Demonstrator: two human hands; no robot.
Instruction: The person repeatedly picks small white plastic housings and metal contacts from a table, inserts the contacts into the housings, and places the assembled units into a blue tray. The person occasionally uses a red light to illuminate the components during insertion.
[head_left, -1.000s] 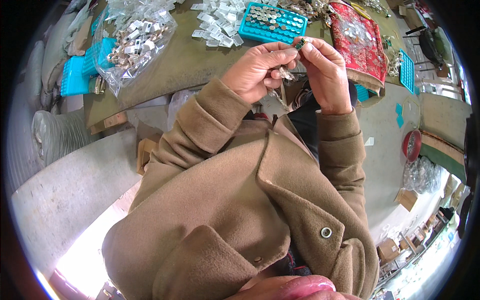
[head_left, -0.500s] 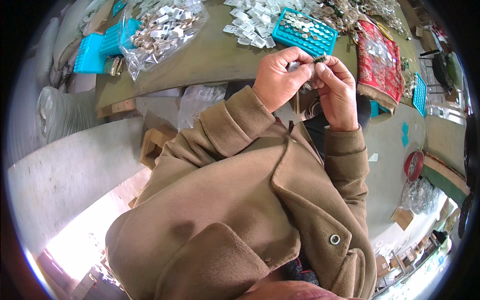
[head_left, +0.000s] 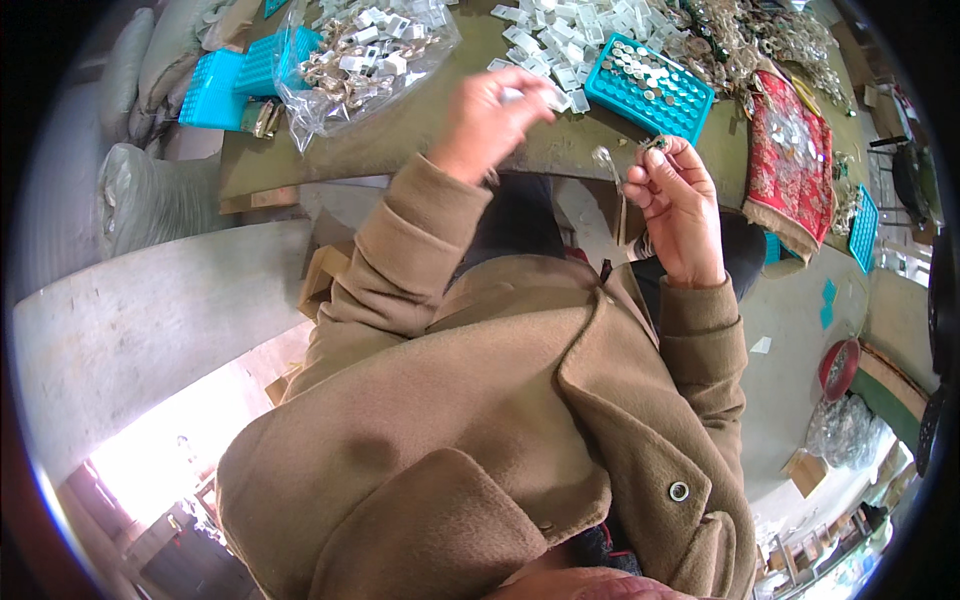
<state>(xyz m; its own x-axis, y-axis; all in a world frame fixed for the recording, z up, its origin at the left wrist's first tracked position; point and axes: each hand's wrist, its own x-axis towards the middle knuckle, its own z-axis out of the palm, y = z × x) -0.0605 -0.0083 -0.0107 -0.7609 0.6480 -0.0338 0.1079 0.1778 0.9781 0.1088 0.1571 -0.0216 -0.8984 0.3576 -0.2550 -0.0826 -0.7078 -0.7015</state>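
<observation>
My left hand (head_left: 480, 125), smeared by motion, is over the table's front edge, left of the heap of small white plastic cases (head_left: 555, 40). Its fingers are closed on a small whitish plastic piece (head_left: 512, 96), partly hidden. To the right, my right hand (head_left: 680, 210) pinches a small dark green and metallic piece (head_left: 655, 144) between thumb and fingertips. Beside those fingers hangs a thin clear, shiny strip (head_left: 604, 160); whether it joins the piece I cannot tell. Just beyond is a turquoise tray (head_left: 655, 112) with round silvery discs in its far part.
A clear plastic bag (head_left: 375, 60) of white cases and coppery parts lies at the left, near turquoise trays (head_left: 212, 88). Tangled metallic parts (head_left: 770, 35) cover the far right. A red patterned cloth (head_left: 785, 150) drapes over the right table edge. A cardboard box (head_left: 325, 275) stands below.
My hands have parted: the left has moved left and away from the right, which still pinches the green piece. The clear strip now shows beside it. The whole view has shifted slightly.
</observation>
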